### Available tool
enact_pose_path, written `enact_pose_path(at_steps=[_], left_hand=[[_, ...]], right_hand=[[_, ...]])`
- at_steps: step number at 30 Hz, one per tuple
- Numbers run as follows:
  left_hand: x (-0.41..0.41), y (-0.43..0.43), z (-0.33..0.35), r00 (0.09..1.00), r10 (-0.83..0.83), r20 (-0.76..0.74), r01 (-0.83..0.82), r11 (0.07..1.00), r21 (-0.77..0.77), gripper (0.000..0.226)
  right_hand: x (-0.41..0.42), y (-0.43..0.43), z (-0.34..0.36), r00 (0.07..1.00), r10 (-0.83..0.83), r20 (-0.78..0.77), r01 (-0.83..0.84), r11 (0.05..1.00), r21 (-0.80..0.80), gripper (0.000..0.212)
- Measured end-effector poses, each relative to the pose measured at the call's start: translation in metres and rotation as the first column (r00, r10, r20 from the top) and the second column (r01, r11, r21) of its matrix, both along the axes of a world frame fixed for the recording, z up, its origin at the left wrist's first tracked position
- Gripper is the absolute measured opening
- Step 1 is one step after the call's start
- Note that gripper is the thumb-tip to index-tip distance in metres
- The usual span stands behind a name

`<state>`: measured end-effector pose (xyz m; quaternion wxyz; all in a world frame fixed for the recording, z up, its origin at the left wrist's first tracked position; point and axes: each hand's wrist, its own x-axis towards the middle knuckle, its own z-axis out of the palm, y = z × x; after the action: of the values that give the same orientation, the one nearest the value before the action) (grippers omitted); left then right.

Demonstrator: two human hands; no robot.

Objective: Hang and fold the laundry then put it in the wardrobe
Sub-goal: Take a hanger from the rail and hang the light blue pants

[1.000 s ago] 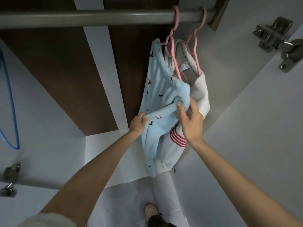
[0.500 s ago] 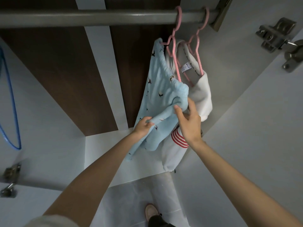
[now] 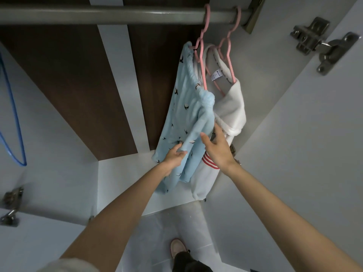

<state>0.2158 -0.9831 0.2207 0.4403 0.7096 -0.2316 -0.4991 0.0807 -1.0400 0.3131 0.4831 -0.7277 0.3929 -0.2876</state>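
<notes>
Blue garment [image 3: 188, 118], pale with a small dark bird print, hanging from a pink hanger [image 3: 202, 61] hooked over the wardrobe rail [image 3: 98, 15] near the rail's right end. Its gathered upper edge is bunched along the hanger; the lower part falls in loose folds toward the wardrobe's white bottom panel [image 3: 121, 183].

Left hand [image 3: 173, 157]: the grip is narrow and holds a fold of the blue cloth low on the garment, pinched between thumb and curled fingers. The cloth hangs past this hand on both sides.

Right hand [image 3: 218, 150]: the grip is wide, with fingers straight and spread and nothing held. The thumb lies at the right edge of the blue garment, just beside the left hand. The fingers reach up between the blue garment and the one next to it.

White garment [image 3: 229, 107], with red stripes showing just below the right hand, hanging on a second pink hanger [image 3: 228, 55] to the right of the first. It touches the blue garment along its side, and a small label shows inside its neck.

Surroundings: dark brown and white back panels behind the clothes, and a blue hanger [image 3: 13, 114] well apart at the far left. A metal hinge [image 3: 324, 46] sits on the right door and another hinge [image 3: 10, 205] at the lower left. The person's shoe [image 3: 177, 248] rests on the pale tiled floor below.
</notes>
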Motion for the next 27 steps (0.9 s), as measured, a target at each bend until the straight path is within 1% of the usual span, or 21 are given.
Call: enact_pose_path(at_steps=[2,4,7,10,14,19,23,27], left_hand=[[-0.004,0.005,0.002,1.0,0.007,-0.028,-0.007,1.0,0.005,0.055],[-0.009,0.012,0.005,0.998,0.014,-0.056,-0.014,1.0,-0.001,0.054],[-0.016,0.026,0.014,0.997,0.008,-0.071,-0.009,1.0,-0.016,0.052],[-0.023,0.044,0.027,0.998,0.019,-0.059,-0.021,0.999,-0.038,0.05],[-0.03,0.079,0.058,0.999,0.039,-0.024,-0.041,0.993,-0.114,0.045],[-0.035,0.149,0.097,0.997,0.072,0.03,-0.064,0.977,-0.204,0.038],[-0.043,0.212,0.12,0.991,0.116,0.06,-0.096,0.96,-0.265,0.032],[-0.055,0.271,0.13,0.98,0.18,0.086,-0.146,0.941,-0.306,0.027]], right_hand=[[-0.007,0.005,-0.002,0.998,-0.015,-0.054,0.016,1.0,0.018,0.053],[-0.014,0.011,-0.004,0.995,-0.023,-0.094,0.03,0.997,0.073,0.054],[-0.023,0.021,-0.004,0.991,-0.055,-0.118,0.074,0.983,0.168,0.054],[-0.032,0.036,0.0,0.989,-0.059,-0.135,0.086,0.975,0.203,0.049],[-0.042,0.066,0.014,0.993,-0.018,-0.119,0.041,0.98,0.194,0.037],[-0.059,0.121,0.032,0.997,0.05,-0.059,-0.041,0.989,0.144,0.022],[-0.074,0.168,0.038,0.998,0.067,-0.003,-0.066,0.985,0.158,0.021],[-0.086,0.213,0.041,0.994,0.108,0.002,-0.107,0.983,0.15,0.021]])
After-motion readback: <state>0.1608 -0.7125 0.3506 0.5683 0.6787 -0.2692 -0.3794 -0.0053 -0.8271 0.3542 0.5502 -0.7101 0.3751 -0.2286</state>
